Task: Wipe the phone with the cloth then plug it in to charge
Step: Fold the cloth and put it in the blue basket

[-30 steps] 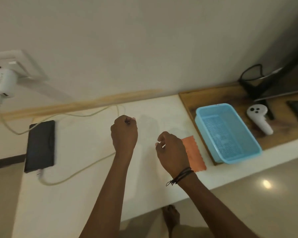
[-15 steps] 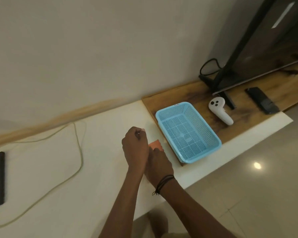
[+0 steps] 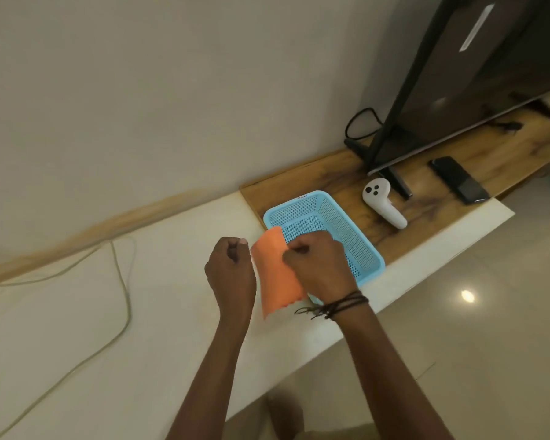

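The left hand [image 3: 231,271] is curled into a fist with nothing showing in it, just left of the blue mesh basket [image 3: 356,236]. It is above the smooth white counter [image 3: 140,344], whose front edge runs diagonally under both wrists. The right hand [image 3: 318,268] pinches the orange cloth [image 3: 273,274], which hangs over the basket's near-left corner and hides it. A pale cable [image 3: 128,309] loops well left of the basket, and a dark sliver at the frame's left edge is too cut off to name. Beyond the basket, a white controller [image 3: 383,206] lies on the wooden board [image 3: 299,182].
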